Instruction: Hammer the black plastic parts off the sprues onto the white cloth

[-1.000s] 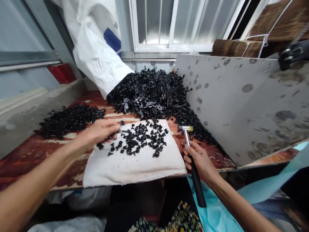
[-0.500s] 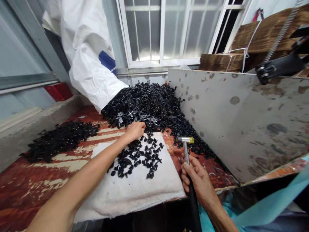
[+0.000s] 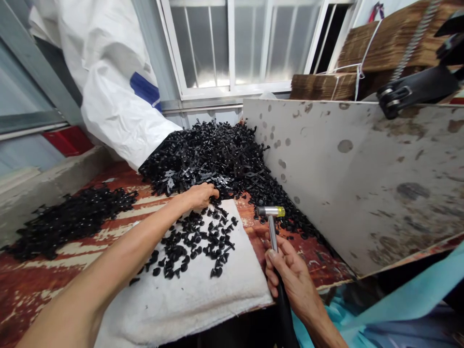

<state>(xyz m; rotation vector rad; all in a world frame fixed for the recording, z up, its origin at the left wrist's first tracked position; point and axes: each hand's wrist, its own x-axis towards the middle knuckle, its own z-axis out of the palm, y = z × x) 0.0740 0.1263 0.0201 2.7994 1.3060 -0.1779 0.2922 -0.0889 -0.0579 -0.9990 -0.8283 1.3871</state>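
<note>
My right hand (image 3: pixel 290 270) is wrapped round the handle of a small two-faced hammer (image 3: pixel 271 211), with a dark face on one side and a yellow one on the other. The hammer is held head up, beside the right edge of a folded white cloth (image 3: pixel 203 309). At the cloth's far edge, my left hand (image 3: pixel 203 195) reaches down with its fingers curled; their tips are hidden, so what they hold cannot be made out. Just past it rises a large heap of small black parts (image 3: pixel 213 150). Several loose black pieces with round heads (image 3: pixel 188 237) lie scattered on the cloth.
A white sack (image 3: pixel 119 111) lies open-mouthed against the heap. Another black pile (image 3: pixel 72 217) sits left on the worn red tabletop (image 3: pixel 32 290). A stained grey board (image 3: pixel 348 174) walls off the right side. Behind it are tied cardboard stacks (image 3: pixel 322 87) and a black arm with a spring (image 3: pixel 413 92).
The view has swung slightly right, so the surroundings sit further left. My left hand has shifted a little rightward along the heap's near edge. My right hand keeps hold of the hammer.
</note>
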